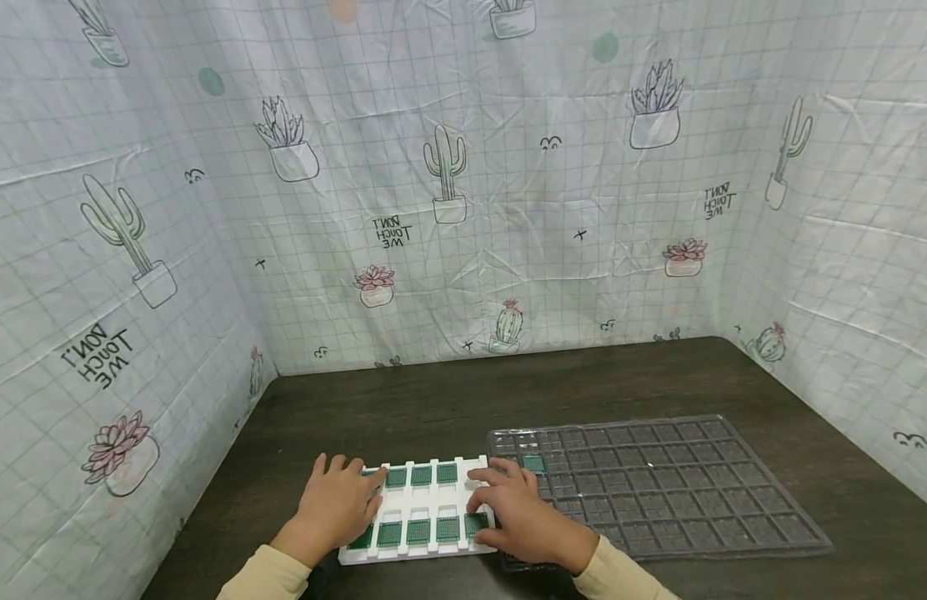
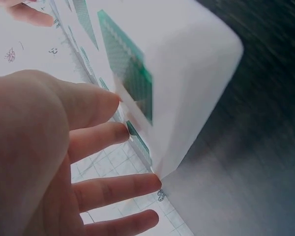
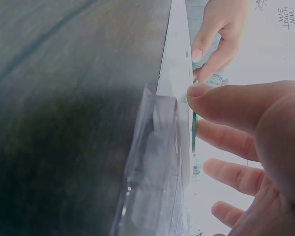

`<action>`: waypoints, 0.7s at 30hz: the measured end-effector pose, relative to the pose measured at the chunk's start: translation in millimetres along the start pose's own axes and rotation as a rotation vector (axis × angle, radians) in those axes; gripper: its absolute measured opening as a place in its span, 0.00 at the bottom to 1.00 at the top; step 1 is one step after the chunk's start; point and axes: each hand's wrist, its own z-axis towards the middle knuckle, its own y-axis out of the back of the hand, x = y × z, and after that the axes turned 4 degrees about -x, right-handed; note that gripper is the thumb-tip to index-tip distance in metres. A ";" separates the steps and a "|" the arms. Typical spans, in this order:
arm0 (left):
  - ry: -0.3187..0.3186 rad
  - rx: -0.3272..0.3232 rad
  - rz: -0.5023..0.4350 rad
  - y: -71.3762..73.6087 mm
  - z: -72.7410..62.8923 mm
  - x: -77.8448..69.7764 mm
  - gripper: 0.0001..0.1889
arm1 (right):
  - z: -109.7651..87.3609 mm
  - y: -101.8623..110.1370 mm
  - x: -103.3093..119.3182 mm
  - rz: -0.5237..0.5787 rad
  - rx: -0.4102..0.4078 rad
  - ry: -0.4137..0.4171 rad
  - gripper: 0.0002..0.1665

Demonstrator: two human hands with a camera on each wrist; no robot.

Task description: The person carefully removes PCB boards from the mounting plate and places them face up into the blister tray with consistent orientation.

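A white tray (image 1: 414, 500) holds green circuit boards (image 1: 418, 532) in two rows of slots. My left hand (image 1: 338, 504) rests at its left end, fingers spread; in the left wrist view the thumb (image 2: 96, 102) touches the tray near a board (image 2: 130, 66). At the right end, my right hand (image 1: 519, 517) pinches the edges of the front-row corner board (image 1: 474, 523) between thumb and index finger. Seen edge-on in the right wrist view, this board (image 3: 194, 135) lies at the tray's surface, partly hidden by those fingers.
A clear plastic tray (image 1: 658, 483) with many square pockets lies to the right, its left edge close beside the white tray. One green board (image 1: 533, 463) sits in it near the back left. Both trays are on a dark wooden table (image 1: 403, 408) before a patterned curtain (image 1: 501, 208).
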 end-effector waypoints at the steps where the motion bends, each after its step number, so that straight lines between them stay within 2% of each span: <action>1: 0.000 0.000 0.000 0.2 0.1 0.0 0.21 | 0.0 0.1 -0.1 -0.001 -0.001 0.001 0.10; 21: 0.002 -0.005 0.012 0.4 0.3 -1.0 0.21 | -2.5 5.6 -5.1 -0.004 -0.033 0.015 0.11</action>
